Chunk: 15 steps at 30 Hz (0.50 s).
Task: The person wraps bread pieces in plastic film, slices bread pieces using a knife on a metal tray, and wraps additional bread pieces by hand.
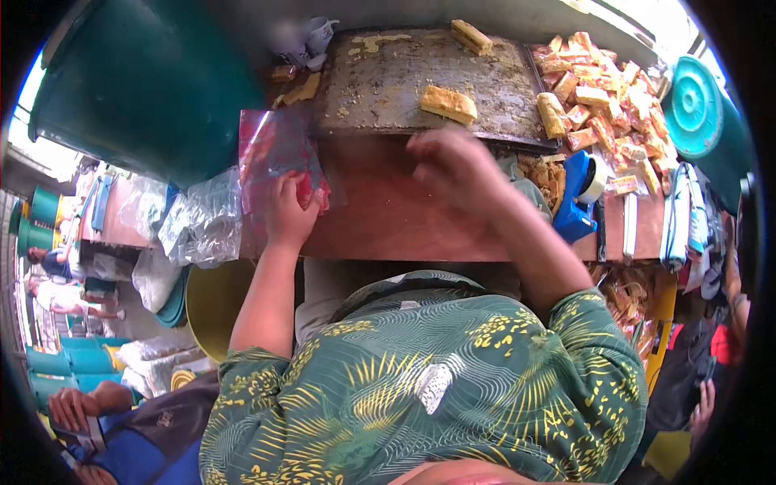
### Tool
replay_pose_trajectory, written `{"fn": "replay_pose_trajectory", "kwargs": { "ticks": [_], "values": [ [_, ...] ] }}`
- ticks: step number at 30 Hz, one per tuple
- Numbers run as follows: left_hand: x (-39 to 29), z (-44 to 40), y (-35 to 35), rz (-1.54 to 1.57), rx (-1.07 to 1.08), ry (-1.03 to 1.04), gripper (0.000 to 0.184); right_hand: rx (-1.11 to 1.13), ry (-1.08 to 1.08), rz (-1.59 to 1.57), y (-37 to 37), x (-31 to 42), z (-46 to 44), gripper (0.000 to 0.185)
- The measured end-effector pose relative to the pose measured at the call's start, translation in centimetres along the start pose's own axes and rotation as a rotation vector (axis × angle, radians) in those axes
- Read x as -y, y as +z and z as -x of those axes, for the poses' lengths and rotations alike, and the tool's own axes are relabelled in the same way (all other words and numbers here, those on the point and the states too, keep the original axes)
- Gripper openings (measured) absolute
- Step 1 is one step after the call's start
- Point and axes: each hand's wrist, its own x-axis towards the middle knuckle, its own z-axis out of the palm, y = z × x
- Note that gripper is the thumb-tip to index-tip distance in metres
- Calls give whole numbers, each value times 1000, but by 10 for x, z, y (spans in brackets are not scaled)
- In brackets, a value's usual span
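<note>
My left hand (295,206) is closed on red-printed clear plastic wrappers (279,149) at the left of the brown table. Blurred by motion, my right hand (453,162) hovers over the table's middle, just below a baking tray (380,93); what its fingers hold, if anything, cannot be made out. One bread piece (449,104) lies near the tray's front edge, just above my right hand. Another bread piece (471,37) rests at the tray's back, and a third (551,115) is at its right edge.
Wrapped bread pieces (606,89) are heaped at the back right, with a blue tape dispenser (575,198) in front. A large green bin (145,89) stands at the left above clear plastic bags (202,226). A co-worker's hand (77,408) shows at the lower left.
</note>
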Motion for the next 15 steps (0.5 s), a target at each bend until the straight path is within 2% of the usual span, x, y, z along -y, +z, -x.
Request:
{"fn": "replay_pose_trajectory", "kwargs": {
  "ticks": [1,3,6,10,13,15],
  "values": [
    [1,0,0,-1,-9,10,42,-77,82,140,-14,-6,-10,39],
    [4,3,0,-3,-23,21,42,-214,56,507,-34,-32,-29,49],
    [4,2,0,64,-21,-4,44,-45,212,606,-45,-57,-44,56],
    [7,3,-1,71,-49,35,45,189,501,663,-42,-56,-62,56],
    [7,4,0,98,-51,35,45,140,598,648,-44,-48,-63,54],
    [5,4,-4,93,-58,47,44,-104,600,465,-46,-71,-44,53]
  ]
}}
